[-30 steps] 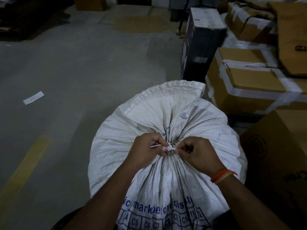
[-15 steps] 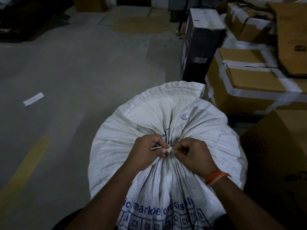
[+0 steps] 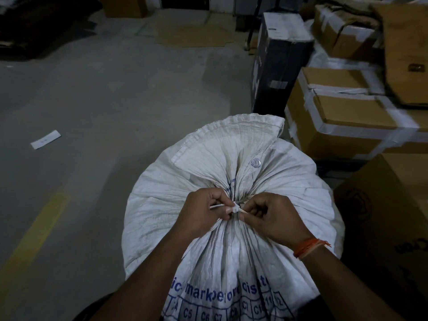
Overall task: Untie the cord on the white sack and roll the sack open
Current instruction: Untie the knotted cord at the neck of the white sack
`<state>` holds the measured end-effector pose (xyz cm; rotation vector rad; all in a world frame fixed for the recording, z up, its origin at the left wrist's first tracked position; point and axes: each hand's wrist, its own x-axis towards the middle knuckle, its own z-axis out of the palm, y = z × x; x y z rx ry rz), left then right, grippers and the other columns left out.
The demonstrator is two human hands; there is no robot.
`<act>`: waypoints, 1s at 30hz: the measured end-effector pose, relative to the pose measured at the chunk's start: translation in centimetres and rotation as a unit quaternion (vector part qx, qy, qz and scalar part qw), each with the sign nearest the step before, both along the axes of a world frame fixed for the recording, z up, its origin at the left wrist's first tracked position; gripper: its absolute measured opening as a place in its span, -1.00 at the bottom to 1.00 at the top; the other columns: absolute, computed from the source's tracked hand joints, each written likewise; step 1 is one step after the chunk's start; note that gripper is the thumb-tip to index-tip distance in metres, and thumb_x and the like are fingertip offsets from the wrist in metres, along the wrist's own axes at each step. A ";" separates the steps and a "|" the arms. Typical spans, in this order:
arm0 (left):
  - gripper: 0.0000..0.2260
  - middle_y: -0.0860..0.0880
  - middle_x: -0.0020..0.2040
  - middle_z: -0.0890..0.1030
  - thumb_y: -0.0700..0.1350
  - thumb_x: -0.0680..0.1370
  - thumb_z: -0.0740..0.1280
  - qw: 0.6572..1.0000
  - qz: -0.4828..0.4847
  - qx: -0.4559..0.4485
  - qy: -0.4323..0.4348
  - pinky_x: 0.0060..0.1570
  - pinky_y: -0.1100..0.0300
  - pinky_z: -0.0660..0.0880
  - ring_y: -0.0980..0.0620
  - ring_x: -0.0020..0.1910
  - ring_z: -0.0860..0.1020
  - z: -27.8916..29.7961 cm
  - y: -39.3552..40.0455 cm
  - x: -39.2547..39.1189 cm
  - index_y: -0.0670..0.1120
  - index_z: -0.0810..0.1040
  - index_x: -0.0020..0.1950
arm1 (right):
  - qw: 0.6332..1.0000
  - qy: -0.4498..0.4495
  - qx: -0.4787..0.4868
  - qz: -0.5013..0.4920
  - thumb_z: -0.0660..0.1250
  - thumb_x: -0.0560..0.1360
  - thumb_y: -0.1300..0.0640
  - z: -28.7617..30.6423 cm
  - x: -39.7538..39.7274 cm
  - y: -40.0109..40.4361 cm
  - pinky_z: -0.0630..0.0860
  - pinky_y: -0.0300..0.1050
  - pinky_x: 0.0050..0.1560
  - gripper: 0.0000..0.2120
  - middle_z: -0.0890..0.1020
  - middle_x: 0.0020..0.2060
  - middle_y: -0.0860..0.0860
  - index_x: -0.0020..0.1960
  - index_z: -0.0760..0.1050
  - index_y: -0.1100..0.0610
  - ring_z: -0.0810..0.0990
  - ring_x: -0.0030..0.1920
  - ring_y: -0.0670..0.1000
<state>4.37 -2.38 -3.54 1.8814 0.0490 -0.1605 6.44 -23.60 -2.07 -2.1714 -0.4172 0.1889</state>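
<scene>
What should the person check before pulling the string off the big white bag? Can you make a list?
1. Both hands on the tie: ok. The left hand and right hand pinch the white cord at the bag's neck.
2. Knot loosened: cannot tell. The fingers hide most of it.
3. Neck of the white sack closed: ok for now, it is bunched tight, so nothing can spill.
4. Sack standing steady: ok, it sits upright and full.
5. Room to roll the top down: not ok on the right, the cardboard boxes stand close; the floor on the left is free.
</scene>
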 end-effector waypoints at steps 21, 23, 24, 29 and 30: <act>-0.91 0.04 -0.26 0.76 -0.36 0.51 0.50 1.000 -0.003 0.025 -0.004 -0.17 0.41 0.56 0.15 -0.28 0.73 0.1 0.0 -0.2 -0.19 0.74 -0.09 | 0.998 -0.040 -0.030 -0.025 0.56 0.40 0.17 -1.0 0.0 1.2 0.44 -0.46 -0.31 -0.93 0.66 -0.37 -0.10 -0.23 0.70 0.05 0.61 -0.32 -0.14; -0.91 0.02 -0.25 0.77 -0.35 0.51 0.51 1.000 -0.003 0.024 -0.005 -0.17 0.40 0.56 0.14 -0.27 0.73 0.1 0.0 -0.2 -0.19 0.74 -0.09 | 0.999 -0.036 -0.028 -0.022 0.57 0.39 0.15 -0.9 0.1 1.1 0.47 -0.43 -0.30 -0.93 0.67 -0.36 -0.09 -0.23 0.69 0.05 0.62 -0.32 -0.12; -0.91 0.01 -0.24 0.77 -0.35 0.51 0.51 1.000 -0.004 0.022 -0.006 -0.16 0.38 0.56 0.13 -0.27 0.73 0.0 0.0 -0.2 -0.18 0.74 -0.10 | 0.999 -0.030 -0.024 -0.017 0.58 0.39 0.13 -0.9 0.1 1.0 0.49 -0.41 -0.30 -0.93 0.67 -0.35 -0.09 -0.22 0.69 0.04 0.63 -0.31 -0.11; -0.92 0.02 -0.22 0.78 -0.36 0.53 0.50 1.000 -0.006 0.006 0.003 -0.17 0.33 0.61 0.05 -0.25 0.76 0.0 0.1 0.0 -0.19 0.74 -0.09 | 1.000 0.000 -0.008 0.026 0.60 0.37 0.11 0.0 0.2 -0.2 0.56 -0.33 -0.26 -0.89 0.68 -0.30 -0.09 -0.17 0.68 0.04 0.65 -0.27 -0.10; -0.91 -0.01 -0.19 0.79 -0.36 0.53 0.50 1.000 -0.003 0.000 0.007 -0.17 0.31 0.62 0.01 -0.23 0.77 0.0 0.1 0.1 -0.20 0.73 -0.09 | 1.000 -0.002 -0.012 0.025 0.60 0.37 0.13 0.1 0.3 -0.4 0.55 -0.35 -0.26 -0.90 0.68 -0.31 -0.10 -0.18 0.68 0.05 0.65 -0.28 -0.11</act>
